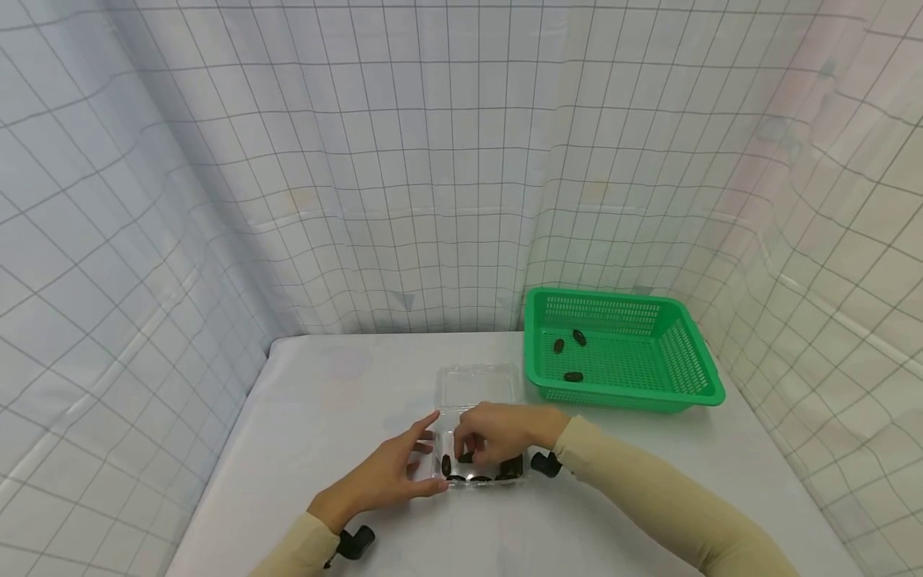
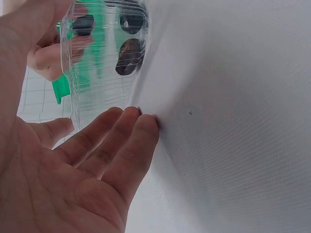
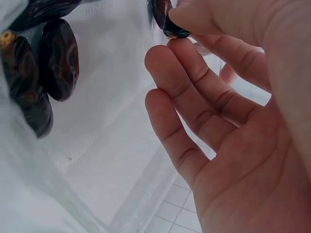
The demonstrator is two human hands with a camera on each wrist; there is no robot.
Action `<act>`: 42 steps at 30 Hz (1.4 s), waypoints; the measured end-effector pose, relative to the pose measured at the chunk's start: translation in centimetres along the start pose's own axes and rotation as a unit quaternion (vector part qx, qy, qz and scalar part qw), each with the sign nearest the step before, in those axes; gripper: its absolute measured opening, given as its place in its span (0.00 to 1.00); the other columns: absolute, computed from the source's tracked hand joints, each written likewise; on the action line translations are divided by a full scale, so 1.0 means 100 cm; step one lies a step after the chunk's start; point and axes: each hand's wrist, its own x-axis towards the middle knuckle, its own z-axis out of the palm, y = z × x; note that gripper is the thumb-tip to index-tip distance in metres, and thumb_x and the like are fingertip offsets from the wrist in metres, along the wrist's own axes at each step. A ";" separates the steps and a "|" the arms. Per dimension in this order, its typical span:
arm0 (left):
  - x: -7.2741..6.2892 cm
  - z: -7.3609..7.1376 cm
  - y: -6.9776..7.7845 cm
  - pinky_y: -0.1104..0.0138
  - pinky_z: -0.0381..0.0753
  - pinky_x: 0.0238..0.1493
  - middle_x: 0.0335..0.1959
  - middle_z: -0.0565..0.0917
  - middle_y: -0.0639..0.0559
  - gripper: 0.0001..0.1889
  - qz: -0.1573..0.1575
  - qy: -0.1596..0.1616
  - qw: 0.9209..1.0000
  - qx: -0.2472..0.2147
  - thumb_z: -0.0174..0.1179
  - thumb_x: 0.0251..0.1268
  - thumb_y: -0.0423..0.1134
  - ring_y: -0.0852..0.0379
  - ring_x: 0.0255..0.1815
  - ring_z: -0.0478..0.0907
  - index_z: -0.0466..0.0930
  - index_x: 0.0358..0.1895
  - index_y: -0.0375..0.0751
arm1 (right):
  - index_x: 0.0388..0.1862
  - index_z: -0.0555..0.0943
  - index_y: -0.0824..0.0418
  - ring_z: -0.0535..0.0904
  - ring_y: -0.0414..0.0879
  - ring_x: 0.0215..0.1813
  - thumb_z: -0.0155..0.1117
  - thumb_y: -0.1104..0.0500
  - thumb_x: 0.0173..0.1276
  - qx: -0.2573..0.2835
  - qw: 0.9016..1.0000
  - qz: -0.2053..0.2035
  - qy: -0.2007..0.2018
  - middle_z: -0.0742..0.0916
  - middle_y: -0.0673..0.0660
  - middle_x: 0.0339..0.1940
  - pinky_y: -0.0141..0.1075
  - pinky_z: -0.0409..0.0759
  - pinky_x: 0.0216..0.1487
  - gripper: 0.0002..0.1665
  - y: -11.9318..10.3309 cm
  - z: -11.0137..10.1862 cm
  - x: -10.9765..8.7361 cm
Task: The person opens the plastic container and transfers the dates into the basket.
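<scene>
Between my thumb and fingertips, the right hand (image 1: pixel 499 431) pinches a dark brown, glossy date (image 3: pixel 164 18), held inside a clear plastic clamshell box (image 3: pixel 114 126). Several other dates (image 3: pixel 59 60) lie along the box's front and side walls. My left hand (image 1: pixel 382 478) rests beside the left wall of the box, its thumb at the front corner and its fingers loosely extended. The left wrist view shows those fingertips (image 2: pixel 148 121) right at the bottom edge of the box, with two dates (image 2: pixel 131 56) showing through the clear plastic.
The box's clear lid (image 1: pixel 478 386) is folded back, lying behind the box. A green plastic basket (image 1: pixel 620 397) stands at the back right of the white-covered table (image 1: pixel 332 401), with three dates (image 1: pixel 574 377) in it. White grid-patterned curtains (image 1: pixel 461 160) hang around the back and sides.
</scene>
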 end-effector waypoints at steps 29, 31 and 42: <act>0.000 0.003 -0.002 0.43 0.89 0.77 0.86 0.77 0.35 0.61 0.002 0.004 1.000 0.003 0.82 0.75 0.57 0.35 0.81 0.83 0.50 0.98 0.42 | 0.58 0.91 0.55 0.88 0.30 0.50 0.77 0.64 0.82 0.042 0.997 0.027 0.051 0.94 0.49 0.54 0.41 0.95 0.64 0.11 0.009 -0.026 -0.031; 0.000 0.003 -0.002 0.42 0.89 0.77 0.86 0.77 0.36 0.62 0.001 0.005 1.000 0.001 0.82 0.75 0.57 0.35 0.81 0.83 0.50 0.98 0.43 | 0.58 0.91 0.55 0.88 0.30 0.50 0.77 0.64 0.82 0.044 0.997 0.027 0.055 0.94 0.49 0.55 0.41 0.94 0.65 0.11 0.011 -0.027 -0.033; 0.001 0.001 -0.001 0.42 0.89 0.76 0.87 0.76 0.35 0.62 -0.002 0.003 1.000 0.005 0.82 0.74 0.58 0.34 0.81 0.83 0.50 0.98 0.42 | 0.59 0.90 0.56 0.89 0.32 0.52 0.75 0.63 0.83 0.051 0.995 0.030 0.081 0.95 0.50 0.55 0.48 0.95 0.65 0.11 0.019 -0.037 -0.043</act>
